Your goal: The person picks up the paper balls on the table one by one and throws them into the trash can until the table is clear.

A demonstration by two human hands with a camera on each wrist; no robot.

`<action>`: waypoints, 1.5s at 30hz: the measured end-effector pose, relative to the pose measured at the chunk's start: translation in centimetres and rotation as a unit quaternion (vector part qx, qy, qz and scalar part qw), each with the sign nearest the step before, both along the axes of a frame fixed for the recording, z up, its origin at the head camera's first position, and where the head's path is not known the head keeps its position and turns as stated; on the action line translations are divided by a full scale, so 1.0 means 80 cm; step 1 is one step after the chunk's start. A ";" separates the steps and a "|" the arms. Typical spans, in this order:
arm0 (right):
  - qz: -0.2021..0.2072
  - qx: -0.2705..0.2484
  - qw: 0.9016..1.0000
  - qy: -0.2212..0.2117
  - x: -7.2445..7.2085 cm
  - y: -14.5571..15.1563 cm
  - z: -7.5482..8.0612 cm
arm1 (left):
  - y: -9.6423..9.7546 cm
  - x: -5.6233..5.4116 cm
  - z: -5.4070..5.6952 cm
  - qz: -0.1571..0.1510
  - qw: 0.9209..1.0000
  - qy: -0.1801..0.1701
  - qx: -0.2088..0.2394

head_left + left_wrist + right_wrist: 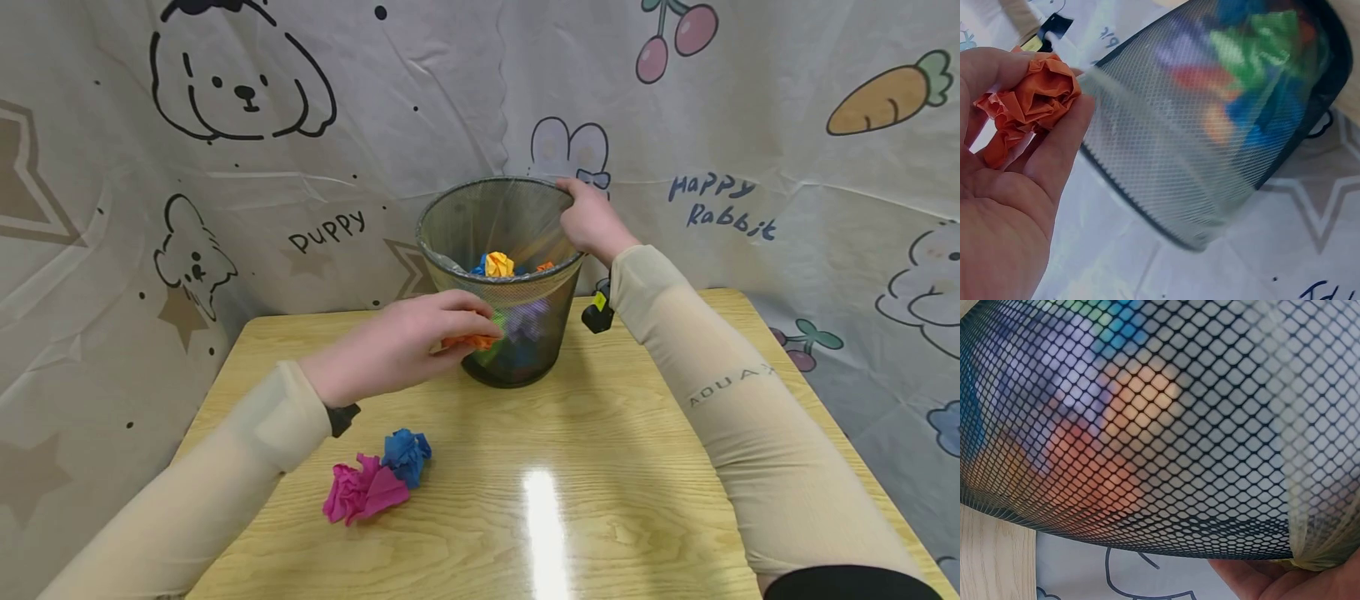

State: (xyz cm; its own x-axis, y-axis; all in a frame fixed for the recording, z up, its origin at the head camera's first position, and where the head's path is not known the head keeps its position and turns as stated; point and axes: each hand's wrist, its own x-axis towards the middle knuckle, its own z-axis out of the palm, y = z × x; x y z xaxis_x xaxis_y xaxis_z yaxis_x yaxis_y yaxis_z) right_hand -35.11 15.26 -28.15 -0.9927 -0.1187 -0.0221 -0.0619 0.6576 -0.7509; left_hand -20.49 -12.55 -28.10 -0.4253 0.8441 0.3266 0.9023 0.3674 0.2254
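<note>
My left hand (405, 337) pinches a crumpled orange paper ball (1044, 94) between thumb and fingers, just in front of the black mesh wastebasket (558, 312). At the basket's right side, my right hand (597, 223) grips the rim; in the right wrist view most of its fingers are hidden. A clear plastic bag lines the basket. Inside lie several crumpled paper balls, a yellow paper ball (498, 265) on top and green paper (1260, 47) seen through the mesh. On the table, a pink paper ball (363, 490) touches a blue paper ball (407, 457).
The wooden table (600, 492) carries the basket near its back edge. Behind it hangs a pale printed cloth (442, 83) with cartoon drawings. A dark wrist camera (597, 312) sits under the right wrist, close to the basket.
</note>
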 end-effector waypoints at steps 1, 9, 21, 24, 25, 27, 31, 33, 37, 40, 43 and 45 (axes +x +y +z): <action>0.001 0.001 1.000 0.001 0.000 0.000 0.000 | 0.001 -0.001 0.005 0.001 1.000 0.002 -0.001; 0.000 -0.005 1.000 0.003 0.000 0.000 0.000 | 0.005 -0.011 0.033 0.011 1.000 0.013 0.008; -0.005 -0.004 1.000 -0.003 -0.003 0.000 -0.002 | 0.006 -0.045 0.057 0.062 0.998 0.008 0.023; -0.008 0.000 1.000 -0.002 -0.003 -0.001 -0.002 | 0.006 -0.057 0.061 0.080 0.997 0.005 0.021; -0.008 0.001 1.000 -0.002 -0.003 -0.001 -0.002 | 0.006 -0.061 0.062 0.087 0.996 0.003 0.020; -0.008 0.000 1.000 -0.001 -0.003 -0.001 -0.001 | 0.006 -0.069 0.063 0.100 0.995 -0.005 0.021; -0.008 -0.001 1.000 0.000 -0.003 -0.001 -0.001 | 0.005 -0.085 0.064 0.127 0.991 -0.021 0.019; -0.008 -0.002 1.000 0.001 -0.003 -0.001 -0.001 | 0.005 -0.093 0.063 0.140 0.990 -0.027 0.019; -0.010 -0.002 1.000 -0.002 -0.005 -0.001 -0.002 | 0.005 -0.107 0.062 0.164 0.986 -0.038 0.014; -0.010 -0.004 1.000 -0.004 -0.006 -0.001 -0.003 | 0.005 -0.118 0.059 0.176 0.983 -0.049 0.012; -0.011 -0.004 1.000 -0.004 -0.006 -0.002 -0.003 | 0.006 -0.127 0.056 0.180 0.982 -0.062 0.009; -0.012 -0.003 1.000 -0.004 -0.006 -0.002 -0.003 | 0.007 -0.133 0.054 0.183 0.981 -0.072 0.003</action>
State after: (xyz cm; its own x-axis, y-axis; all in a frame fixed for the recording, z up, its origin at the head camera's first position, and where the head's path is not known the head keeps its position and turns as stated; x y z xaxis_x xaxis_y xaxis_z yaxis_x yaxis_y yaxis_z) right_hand -35.59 15.12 -28.36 -0.9950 -0.0949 -0.0298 -0.0397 0.6542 -0.7552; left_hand -31.11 -11.99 -23.81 -0.7410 0.6251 0.2454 0.6695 0.6589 0.3429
